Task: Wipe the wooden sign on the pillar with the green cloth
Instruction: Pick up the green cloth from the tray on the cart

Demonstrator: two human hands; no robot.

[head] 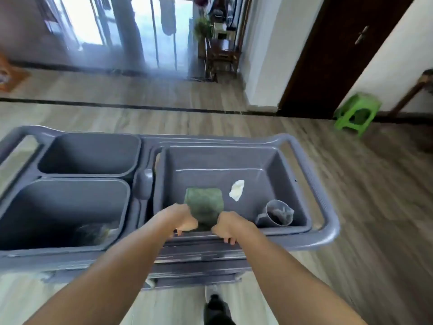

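A folded green cloth (204,202) lies in the right tray (269,160) of a grey plastic cart, near its front wall. My left hand (184,220) and my right hand (228,227) sit on either side of the cloth, fingers curled over the tray's near rim (206,235). The left hand touches the cloth's left edge. No wooden sign shows in this view. A white wall corner (262,57) stands ahead on the right.
The tray also holds a crumpled white tissue (237,190) and a tipped grey cup (276,213). Two grey bins (89,153) fill the cart's left side. A green stool (357,112) and a dark door (339,43) stand at right; glass doors are ahead.
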